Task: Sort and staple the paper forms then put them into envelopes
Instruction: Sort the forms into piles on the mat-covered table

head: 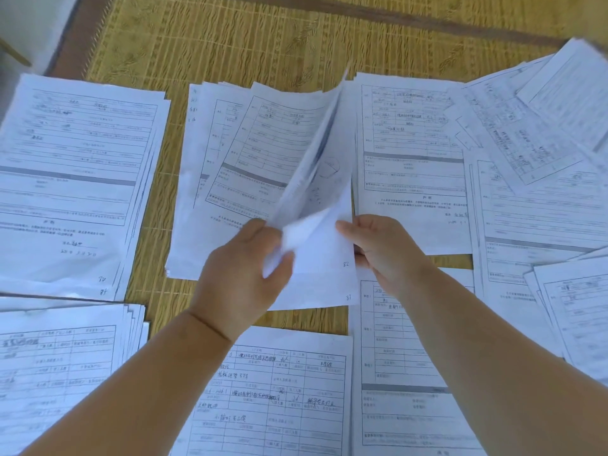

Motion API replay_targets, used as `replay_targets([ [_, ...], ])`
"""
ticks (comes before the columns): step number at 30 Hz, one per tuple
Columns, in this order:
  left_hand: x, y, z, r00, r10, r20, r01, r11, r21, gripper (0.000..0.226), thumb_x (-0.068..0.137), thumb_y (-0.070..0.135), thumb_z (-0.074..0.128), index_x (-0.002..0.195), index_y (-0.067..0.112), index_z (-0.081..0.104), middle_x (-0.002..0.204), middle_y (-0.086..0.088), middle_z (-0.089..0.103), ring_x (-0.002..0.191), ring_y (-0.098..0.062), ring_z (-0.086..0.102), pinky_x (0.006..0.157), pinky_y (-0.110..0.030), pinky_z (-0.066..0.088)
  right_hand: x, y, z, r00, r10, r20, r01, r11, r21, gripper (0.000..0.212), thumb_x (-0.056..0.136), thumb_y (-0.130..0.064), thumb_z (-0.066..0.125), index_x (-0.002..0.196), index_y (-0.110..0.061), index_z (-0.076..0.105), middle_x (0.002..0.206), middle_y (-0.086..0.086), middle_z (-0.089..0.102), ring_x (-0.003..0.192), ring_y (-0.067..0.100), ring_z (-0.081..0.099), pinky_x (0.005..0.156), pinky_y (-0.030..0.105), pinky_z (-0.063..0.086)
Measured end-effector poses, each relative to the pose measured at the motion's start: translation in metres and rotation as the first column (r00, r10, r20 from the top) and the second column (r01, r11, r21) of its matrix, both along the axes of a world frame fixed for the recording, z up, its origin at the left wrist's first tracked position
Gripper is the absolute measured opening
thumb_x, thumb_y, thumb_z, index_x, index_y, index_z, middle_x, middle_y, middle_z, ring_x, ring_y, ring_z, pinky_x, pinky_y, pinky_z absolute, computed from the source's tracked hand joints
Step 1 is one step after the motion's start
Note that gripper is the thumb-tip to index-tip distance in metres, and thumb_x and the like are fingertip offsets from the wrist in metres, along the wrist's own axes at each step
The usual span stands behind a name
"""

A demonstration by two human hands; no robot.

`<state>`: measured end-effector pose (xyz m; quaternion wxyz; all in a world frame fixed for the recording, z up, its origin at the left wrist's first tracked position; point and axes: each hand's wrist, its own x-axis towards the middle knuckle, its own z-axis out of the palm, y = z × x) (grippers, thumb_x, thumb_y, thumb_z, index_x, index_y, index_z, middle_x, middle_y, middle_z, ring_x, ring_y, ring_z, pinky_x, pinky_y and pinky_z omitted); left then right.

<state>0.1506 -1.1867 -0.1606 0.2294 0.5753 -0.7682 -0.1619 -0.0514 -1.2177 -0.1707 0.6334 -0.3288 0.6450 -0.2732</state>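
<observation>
Nearest, three piles of printed forms lie along the bottom edge: one at the left point(62, 360), one in the middle point(279, 390) and one at the right point(408, 390). Above them, two bare hands meet over the woven mat point(230, 44). The left hand point(243, 274) pinches a lifted sheaf of forms point(316, 179), thumb on top, its grip clamped on the lower corner. The right hand point(385, 248) holds the sheaf's right edge, fingers curled behind the paper. Farther off, three more piles sit in a row: left point(75, 166), centre point(237, 166) under the raised sheets, and right point(411, 153). Loose overlapping forms point(543, 143) spread at the far right.
</observation>
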Motion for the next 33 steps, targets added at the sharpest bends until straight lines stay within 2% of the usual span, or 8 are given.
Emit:
replay_targets([
  [5,-0.008,0.000,-0.006,0.955,-0.155,0.252,0.170,0.985,-0.037,0.035,0.076,0.044,0.052,0.081,0.011,0.061,0.083,-0.002,0.056,0.044,-0.019,0.047,0.035,-0.019,0.028,0.014,-0.003,0.001,0.996,0.027,-0.091,-0.033,0.997,-0.068,0.030,0.084,-0.032,0.069,0.067,-0.008,0.059,0.072,0.014,0.055,0.067,0.023,0.053,0.070,0.040,0.049],
  [9,-0.009,-0.004,-0.008,0.980,-0.089,0.178,0.105,0.991,-0.080,0.017,0.081,0.028,0.048,0.077,0.013,0.053,0.077,-0.004,0.054,0.042,-0.023,0.046,0.039,-0.019,0.026,0.017,-0.005,0.007,0.996,-0.015,-0.088,0.008,0.997,-0.075,0.038,0.081,-0.045,0.066,0.072,-0.009,0.060,0.065,0.013,0.058,0.058,0.024,0.057,0.060,0.031,0.047],
  [14,0.010,-0.014,0.001,0.997,0.080,0.014,-0.079,0.995,-0.066,0.028,0.087,0.029,0.048,0.069,0.007,0.049,0.070,0.005,0.038,0.057,-0.014,0.037,0.050,-0.019,0.027,0.010,-0.002,0.009,0.983,0.103,-0.151,-0.103,0.995,0.008,0.037,0.084,-0.030,0.062,0.085,0.005,0.054,0.077,0.011,0.058,0.068,0.022,0.060,0.073,0.042,0.058],
  [16,0.019,-0.019,0.014,0.995,0.089,0.036,-0.085,0.992,-0.096,0.031,0.087,0.027,0.048,0.068,0.004,0.052,0.069,-0.001,0.044,0.054,-0.023,0.046,0.051,-0.021,0.033,0.012,0.003,0.011,0.948,0.083,-0.308,-0.090,0.996,-0.009,0.027,0.084,-0.023,0.056,0.069,-0.004,0.045,0.068,0.006,0.045,0.062,0.021,0.045,0.056,0.036,0.045],
  [23,0.014,-0.003,0.042,0.956,-0.167,0.239,0.193,0.977,-0.087,0.026,0.087,0.022,0.047,0.072,0.005,0.060,0.075,-0.005,0.055,0.035,-0.027,0.042,0.034,-0.023,0.031,0.033,0.021,0.010,0.934,-0.156,-0.322,0.155,0.987,-0.029,0.036,0.091,-0.014,0.048,0.061,-0.018,0.027,0.060,-0.004,0.029,0.058,0.014,0.028,0.050,0.025,0.021],
  [26,0.010,0.014,0.020,0.926,-0.295,0.236,0.280,0.955,0.095,0.044,0.086,0.050,0.047,0.079,0.011,0.065,0.084,0.003,0.056,0.036,-0.017,0.045,0.035,-0.020,0.033,0.043,0.008,0.015,0.966,-0.259,-0.024,0.260,0.954,0.150,0.035,0.088,-0.052,0.047,0.090,-0.020,0.062,0.089,-0.003,0.061,0.085,0.017,0.057,0.076,0.029,0.049],
  [28,0.011,0.018,0.010,0.955,-0.268,0.131,0.230,0.941,0.249,0.062,0.079,0.071,0.044,0.092,0.016,0.068,0.094,0.012,0.056,0.048,-0.009,0.053,0.046,-0.015,0.037,0.042,0.000,0.012,0.959,-0.281,0.038,0.263,0.931,0.252,0.083,0.068,-0.078,0.044,0.131,-0.026,0.055,0.123,-0.003,0.060,0.114,0.019,0.056,0.101,0.043,0.044],
  [33,0.019,0.000,0.018,0.993,-0.106,0.045,0.103,0.992,0.080,0.025,0.086,0.025,0.046,0.093,0.011,0.066,0.101,0.008,0.050,0.052,-0.021,0.060,0.045,-0.026,0.049,0.040,-0.016,0.012,0.990,-0.002,-0.144,0.018,0.994,0.111,0.044,0.094,-0.009,0.039,0.135,-0.025,0.042,0.107,0.005,0.058,0.075,0.016,0.051,0.058,0.026,0.041],
])
